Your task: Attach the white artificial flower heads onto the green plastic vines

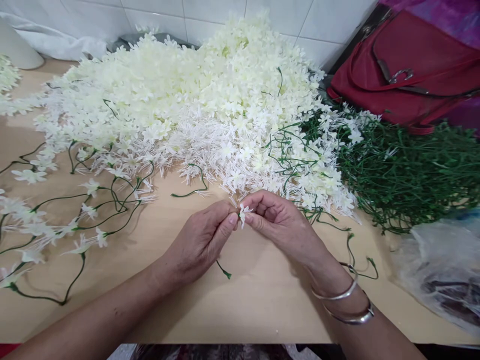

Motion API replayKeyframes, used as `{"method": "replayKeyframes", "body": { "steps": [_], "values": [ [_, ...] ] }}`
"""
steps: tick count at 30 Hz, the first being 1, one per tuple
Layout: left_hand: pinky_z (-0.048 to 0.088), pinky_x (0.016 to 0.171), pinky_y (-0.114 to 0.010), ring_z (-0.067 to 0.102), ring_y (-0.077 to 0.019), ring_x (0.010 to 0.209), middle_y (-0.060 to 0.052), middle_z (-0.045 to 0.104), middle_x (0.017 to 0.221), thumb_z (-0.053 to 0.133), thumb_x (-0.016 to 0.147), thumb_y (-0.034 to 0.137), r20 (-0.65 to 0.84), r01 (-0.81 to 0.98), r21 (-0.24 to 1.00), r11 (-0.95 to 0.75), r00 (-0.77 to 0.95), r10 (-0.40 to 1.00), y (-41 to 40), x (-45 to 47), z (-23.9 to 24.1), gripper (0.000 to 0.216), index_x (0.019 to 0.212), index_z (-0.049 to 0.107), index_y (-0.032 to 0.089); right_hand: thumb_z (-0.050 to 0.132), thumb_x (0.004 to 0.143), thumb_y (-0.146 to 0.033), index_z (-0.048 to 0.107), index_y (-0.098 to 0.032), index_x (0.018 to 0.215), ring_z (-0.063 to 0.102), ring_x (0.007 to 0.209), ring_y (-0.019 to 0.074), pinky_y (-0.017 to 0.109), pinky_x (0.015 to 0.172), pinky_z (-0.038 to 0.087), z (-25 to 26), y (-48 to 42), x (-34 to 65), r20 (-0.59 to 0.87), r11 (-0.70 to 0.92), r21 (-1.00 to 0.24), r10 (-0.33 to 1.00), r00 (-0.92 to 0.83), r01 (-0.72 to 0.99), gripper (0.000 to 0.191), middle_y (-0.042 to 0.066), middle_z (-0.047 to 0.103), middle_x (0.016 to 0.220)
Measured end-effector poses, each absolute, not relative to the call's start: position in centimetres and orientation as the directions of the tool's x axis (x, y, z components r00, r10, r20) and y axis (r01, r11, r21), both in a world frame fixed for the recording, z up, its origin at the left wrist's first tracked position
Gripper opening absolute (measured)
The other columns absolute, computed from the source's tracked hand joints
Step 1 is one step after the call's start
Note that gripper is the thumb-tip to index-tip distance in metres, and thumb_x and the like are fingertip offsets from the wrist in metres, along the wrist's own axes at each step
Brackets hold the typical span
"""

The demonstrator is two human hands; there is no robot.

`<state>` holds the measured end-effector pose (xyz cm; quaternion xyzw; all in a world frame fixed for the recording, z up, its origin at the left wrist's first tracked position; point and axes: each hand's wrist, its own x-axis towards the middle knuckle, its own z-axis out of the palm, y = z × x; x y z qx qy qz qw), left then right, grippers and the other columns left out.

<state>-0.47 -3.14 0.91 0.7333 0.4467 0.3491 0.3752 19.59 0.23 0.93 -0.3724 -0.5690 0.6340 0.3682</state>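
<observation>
My left hand is closed in a pinch on a green plastic stem, whose lower end sticks out beneath my fingers. Between my two hands is a small white artificial flower at the stem's upper tip. The thumb and forefinger of my right hand pinch this flower from the right. Just beyond my fingers lies a big heap of white and cream artificial flowers, with loose white stamens along its front. Part of the held stem is hidden inside my left hand.
Flowers joined to green stems lie spread at the left. On the right are a pile of green stems, a red handbag and a clear plastic bag. A tiled wall stands behind the wooden table.
</observation>
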Motion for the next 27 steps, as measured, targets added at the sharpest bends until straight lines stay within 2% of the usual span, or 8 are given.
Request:
{"method": "replayKeyframes", "body": {
  "steps": [3,6,13,23,27],
  "values": [
    [0.041,0.068,-0.026,0.052,-0.0144,0.071,0.001,0.053,0.080,0.036,0.109,0.022,0.181,0.398,0.862,-0.316,0.340,0.923,-3.3,-0.5,1.2,0.027,0.085,0.048,0.022,0.079,0.091,-0.039,0.074,-0.026,0.107,0.068,0.080,0.0133,0.027,0.076,0.058,1.3,0.1,19.9,-0.055,-0.076,-0.997,0.892,-0.449,-0.028,0.021,0.000,0.073,0.088],
    [0.040,0.067,-0.027,0.051,-0.0147,0.070,0.002,0.052,0.079,0.037,0.108,0.021,0.195,0.407,0.851,-0.333,0.344,0.919,-3.4,-0.5,1.1,0.026,0.084,0.047,0.022,0.078,0.092,-0.036,0.076,-0.026,0.109,0.069,0.085,0.0141,0.028,0.080,0.059,1.3,0.1,20.0,-0.052,-0.067,-0.998,0.897,-0.440,-0.017,0.020,0.002,0.076,0.096],
    [0.037,0.063,-0.024,0.048,-0.0127,0.067,0.003,0.049,0.075,0.042,0.107,0.018,0.229,0.399,0.839,-0.371,0.361,0.904,-3.2,-0.3,0.9,0.025,0.083,0.049,0.021,0.084,0.085,-0.039,0.077,-0.025,0.090,0.067,0.080,0.0149,0.030,0.079,0.058,0.5,0.1,19.4,-0.053,-0.076,-0.996,0.918,-0.393,-0.042,0.017,0.000,0.075,0.085],
    [0.040,0.067,-0.023,0.052,-0.0121,0.070,0.003,0.051,0.076,0.045,0.107,0.015,0.243,0.378,0.829,-0.413,0.422,0.874,-3.1,-0.5,0.7,0.022,0.087,0.053,0.020,0.081,0.089,-0.033,0.078,-0.025,0.086,0.069,0.089,0.0178,0.034,0.083,0.056,0.9,0.6,20.5,-0.025,-0.049,-0.998,0.871,-0.490,-0.037,0.009,0.003,0.075,0.092],
    [0.040,0.068,-0.023,0.053,-0.0128,0.071,0.003,0.054,0.076,0.044,0.107,0.015,0.264,0.375,0.810,-0.450,0.452,0.852,-3.0,-0.4,0.6,0.023,0.087,0.054,0.020,0.080,0.091,-0.034,0.078,-0.026,0.085,0.069,0.087,0.0177,0.035,0.081,0.056,1.0,0.8,20.7,-0.008,-0.032,-0.999,0.864,-0.503,-0.040,0.010,0.003,0.075,0.090]
  ]
}}
